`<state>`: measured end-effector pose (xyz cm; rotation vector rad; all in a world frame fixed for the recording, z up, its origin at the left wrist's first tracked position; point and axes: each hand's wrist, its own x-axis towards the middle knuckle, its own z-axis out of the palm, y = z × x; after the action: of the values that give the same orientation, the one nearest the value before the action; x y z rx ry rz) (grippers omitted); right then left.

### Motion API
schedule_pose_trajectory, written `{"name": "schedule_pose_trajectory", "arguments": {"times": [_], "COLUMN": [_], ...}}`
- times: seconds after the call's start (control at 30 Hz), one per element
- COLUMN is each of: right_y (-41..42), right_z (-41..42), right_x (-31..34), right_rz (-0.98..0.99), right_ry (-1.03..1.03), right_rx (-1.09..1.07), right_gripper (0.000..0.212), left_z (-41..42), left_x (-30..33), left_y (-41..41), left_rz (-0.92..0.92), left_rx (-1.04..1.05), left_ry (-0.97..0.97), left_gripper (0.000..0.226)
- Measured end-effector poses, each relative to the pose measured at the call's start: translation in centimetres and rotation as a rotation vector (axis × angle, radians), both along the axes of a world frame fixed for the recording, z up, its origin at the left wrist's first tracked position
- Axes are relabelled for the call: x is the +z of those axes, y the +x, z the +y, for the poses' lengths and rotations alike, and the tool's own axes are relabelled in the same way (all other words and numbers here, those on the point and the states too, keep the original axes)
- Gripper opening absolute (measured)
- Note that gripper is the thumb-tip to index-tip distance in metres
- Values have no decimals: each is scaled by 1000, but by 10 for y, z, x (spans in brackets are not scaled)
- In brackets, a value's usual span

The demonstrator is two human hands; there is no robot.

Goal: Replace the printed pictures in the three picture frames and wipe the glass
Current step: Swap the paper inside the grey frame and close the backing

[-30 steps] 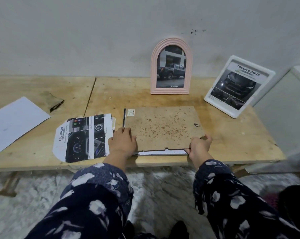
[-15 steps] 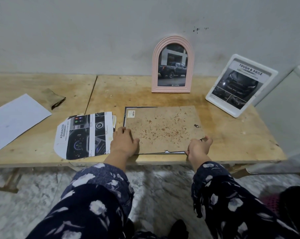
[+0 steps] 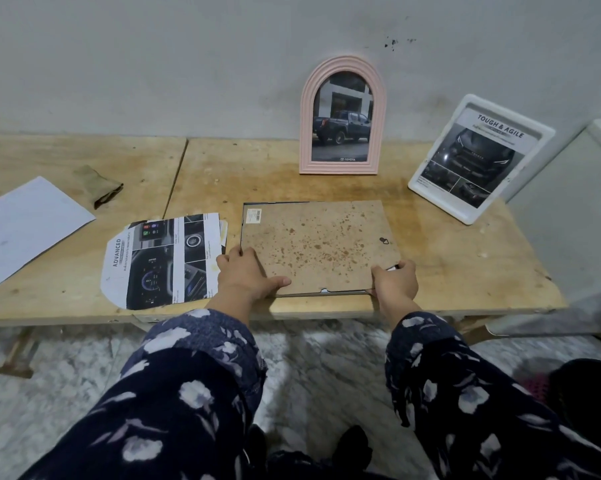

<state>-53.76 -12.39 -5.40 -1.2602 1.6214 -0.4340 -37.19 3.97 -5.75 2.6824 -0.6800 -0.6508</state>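
A dark-rimmed picture frame lies face down on the wooden table, its stained brown backing board (image 3: 320,245) uppermost. My left hand (image 3: 247,273) rests on the board's near left corner, thumb stretched along the near edge. My right hand (image 3: 394,280) grips the near right corner of the frame. A pink arched frame (image 3: 343,116) with a truck picture stands against the wall. A white frame (image 3: 481,159) with a "Tough & Agile" print leans at the right. A cut print headed "Advanced" (image 3: 164,259) lies left of the face-down frame.
A folded olive cloth (image 3: 100,187) lies at the back left. A white paper sheet (image 3: 22,230) covers the far left of the table (image 3: 465,265). A white box-like surface (image 3: 569,220) stands right of the table. Marble floor lies below the table edge.
The backing board has slid away from me into the frame; the white strip at its near edge is now covered. My left thumb has stretched out along the near edge.
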Motion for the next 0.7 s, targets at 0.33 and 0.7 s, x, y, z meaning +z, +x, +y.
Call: {"name": "schedule_pose_trajectory", "arguments": {"times": [0.33,0.7], "right_y": [-16,-24], "right_z": [-16,-26], "right_x": [10,10], "right_rz": [314,322], "right_ry": [-133,-53], "right_rx": [362,414], "right_gripper": [34,71], "left_z": [-7,-11], "left_x": [4,-1], "left_y": [-5,-4], "left_rz": [-12,25], "left_rx": [30,81], "left_ry": [59,59], "left_gripper": [96,96]}}
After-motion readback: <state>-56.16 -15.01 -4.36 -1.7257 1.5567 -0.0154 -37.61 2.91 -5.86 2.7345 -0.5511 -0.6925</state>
